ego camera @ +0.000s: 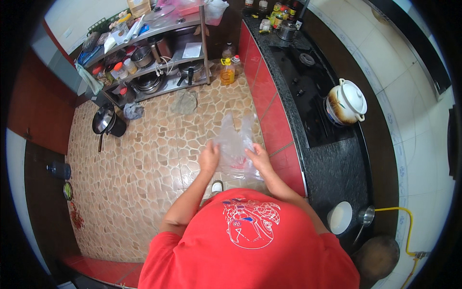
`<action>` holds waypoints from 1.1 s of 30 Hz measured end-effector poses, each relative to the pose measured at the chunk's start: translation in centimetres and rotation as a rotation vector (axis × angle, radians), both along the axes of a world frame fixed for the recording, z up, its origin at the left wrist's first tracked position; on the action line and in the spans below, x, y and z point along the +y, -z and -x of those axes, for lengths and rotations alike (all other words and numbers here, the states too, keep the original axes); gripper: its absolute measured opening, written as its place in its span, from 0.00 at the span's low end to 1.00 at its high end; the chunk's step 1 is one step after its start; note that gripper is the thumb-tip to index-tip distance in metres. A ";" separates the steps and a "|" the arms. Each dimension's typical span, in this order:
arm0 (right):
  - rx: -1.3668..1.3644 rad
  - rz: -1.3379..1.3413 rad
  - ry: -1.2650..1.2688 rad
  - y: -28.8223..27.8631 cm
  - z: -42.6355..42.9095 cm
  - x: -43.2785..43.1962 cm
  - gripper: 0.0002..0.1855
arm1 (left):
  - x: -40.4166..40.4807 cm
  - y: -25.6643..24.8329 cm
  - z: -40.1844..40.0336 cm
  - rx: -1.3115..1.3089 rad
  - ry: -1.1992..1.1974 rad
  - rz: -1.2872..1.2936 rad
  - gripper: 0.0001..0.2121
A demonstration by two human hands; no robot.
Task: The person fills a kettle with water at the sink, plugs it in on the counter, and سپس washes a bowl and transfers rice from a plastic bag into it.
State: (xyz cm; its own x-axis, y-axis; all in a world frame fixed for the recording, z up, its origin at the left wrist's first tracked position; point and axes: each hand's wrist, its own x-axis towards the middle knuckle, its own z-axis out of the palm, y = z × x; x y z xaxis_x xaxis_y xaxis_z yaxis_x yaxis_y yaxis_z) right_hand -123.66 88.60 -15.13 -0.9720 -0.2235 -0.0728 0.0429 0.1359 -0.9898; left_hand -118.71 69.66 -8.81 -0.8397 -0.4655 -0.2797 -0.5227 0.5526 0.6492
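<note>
A translucent plastic carrier bag (231,144) hangs spread out in front of my body, its two handle loops pointing away from me. My left hand (209,157) grips its left edge. On the opposite edge my right hand (259,158) pinches the film, thumb uppermost. Reddish print or colour shows through the lower part of the bag; I cannot tell which. The bag is held above the tiled floor (162,151), beside the red cabinet doors (269,104).
On my right runs a black stone counter (335,169) with a gas hob (288,72), a lidded ceramic pot (343,103), a white bowl (340,218) and a ladle (367,216). Ahead stand a metal shelf rack (173,59) and an oil bottle (227,72). A lidded pan (104,121) sits left.
</note>
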 end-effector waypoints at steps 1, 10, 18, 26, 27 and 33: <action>-0.178 0.118 -0.002 -1.6 -0.4 -1.2 0.16 | 1.0 -0.1 -0.1 0.089 0.123 -0.080 0.24; -0.425 0.190 -0.353 -12.9 -0.7 0.3 0.22 | -0.6 -2.7 1.4 0.287 0.713 -0.447 0.27; 0.903 -0.802 -0.699 -19.2 -3.0 3.5 0.37 | -0.3 -11.1 -2.5 0.192 1.222 -0.139 0.24; -0.107 -0.326 -0.857 -17.1 -4.8 8.3 0.25 | -1.5 -11.3 -8.0 0.424 0.936 0.122 0.18; -0.110 -0.236 -0.834 -16.5 -4.8 8.6 0.24 | -2.0 -10.6 -8.3 0.298 0.886 -0.136 0.17; -0.636 0.106 -0.702 -11.8 -4.6 9.1 0.17 | -2.8 -4.6 -6.9 -0.336 0.248 -0.952 0.11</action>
State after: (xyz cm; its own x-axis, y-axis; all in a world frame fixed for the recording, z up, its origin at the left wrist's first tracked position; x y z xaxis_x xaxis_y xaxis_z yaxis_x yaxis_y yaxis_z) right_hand -119.02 97.72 -3.34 -0.3985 -0.7768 -0.4877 0.5205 0.2463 -0.8176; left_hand -111.77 66.83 -4.20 -0.6928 0.2457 -0.6780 -0.6986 0.0046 0.7155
